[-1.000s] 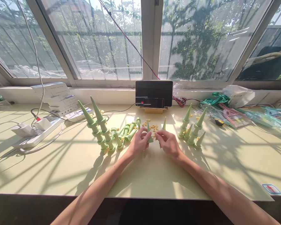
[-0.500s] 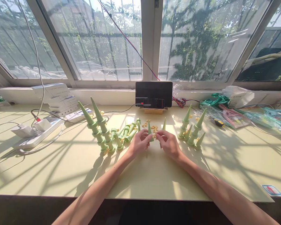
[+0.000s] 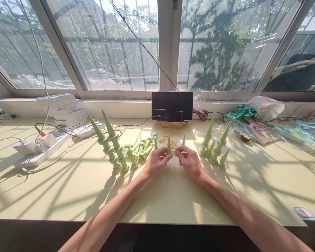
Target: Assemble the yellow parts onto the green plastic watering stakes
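Observation:
My left hand [image 3: 159, 161] is closed on a small green plastic cone [image 3: 169, 145], its thumb and fingers around the base and the tip pointing up. Just to the right, my right hand [image 3: 189, 161] has its thumb and fingertips pinched together close to the cone; what lies between them is too small to make out. Small yellow pieces [image 3: 163, 137] lie scattered on the table beyond my hands. Another green cone [image 3: 183, 139] stands behind my right hand, partly hidden by it. Loose green tubular parts [image 3: 141, 145] lie left of my left hand.
Tall green spired pieces [image 3: 115, 143] stand at left, with similar spired pieces [image 3: 221, 143] at right. A black tablet [image 3: 172, 99] and a phone [image 3: 172, 116] stand at the back. A power strip [image 3: 42, 152] with cables sits far left; plastic bags [image 3: 241, 113] lie at back right.
My left thumb has dropped lower on the cone, and the cone stands straighter and slightly further right. My right hand has barely moved.

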`<state>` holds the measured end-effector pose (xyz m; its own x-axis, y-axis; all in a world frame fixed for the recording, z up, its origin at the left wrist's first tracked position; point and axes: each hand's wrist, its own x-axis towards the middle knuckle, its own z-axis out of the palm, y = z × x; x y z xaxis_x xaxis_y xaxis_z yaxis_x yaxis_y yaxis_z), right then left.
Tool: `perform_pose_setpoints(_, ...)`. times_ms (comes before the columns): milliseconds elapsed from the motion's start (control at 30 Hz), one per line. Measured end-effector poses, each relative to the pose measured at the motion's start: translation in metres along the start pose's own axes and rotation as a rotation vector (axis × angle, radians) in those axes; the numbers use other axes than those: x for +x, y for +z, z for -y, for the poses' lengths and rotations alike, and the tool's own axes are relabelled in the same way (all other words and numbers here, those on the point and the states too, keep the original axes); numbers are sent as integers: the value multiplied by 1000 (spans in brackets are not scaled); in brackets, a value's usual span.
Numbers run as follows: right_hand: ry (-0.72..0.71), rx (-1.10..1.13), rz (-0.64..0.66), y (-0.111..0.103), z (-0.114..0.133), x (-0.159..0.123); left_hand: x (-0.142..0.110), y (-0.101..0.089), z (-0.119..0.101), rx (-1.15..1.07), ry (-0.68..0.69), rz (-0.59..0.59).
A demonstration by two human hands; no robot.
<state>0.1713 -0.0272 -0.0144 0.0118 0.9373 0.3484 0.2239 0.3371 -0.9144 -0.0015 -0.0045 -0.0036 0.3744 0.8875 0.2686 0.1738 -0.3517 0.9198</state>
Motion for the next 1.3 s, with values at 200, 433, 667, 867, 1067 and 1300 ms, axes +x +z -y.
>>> perform_pose_setpoints(200, 11, 17, 11, 0, -1, 0, -1, 0, -2, 39, 34, -5)
perform_pose_setpoints(433, 19, 19, 21, 0, -3, 0, -2, 0, -5, 123, 72, -26)
perform_pose_setpoints(667, 23, -27, 32, -1, 0, 0, -2, -1, -4, 168, 82, -41)
perform_pose_setpoints(867, 11, -108, 34, -1, 3, -1, 0, -1, 1, 149, 69, -47)
perform_pose_setpoints(1067, 13, -135, 36, -2, 3, 0, 0, -1, 1, 138, 112, -34)
perform_pose_setpoints(1300, 16, -145, 54, -2, 5, -1, -1, -1, 0, 92, 101, -11)
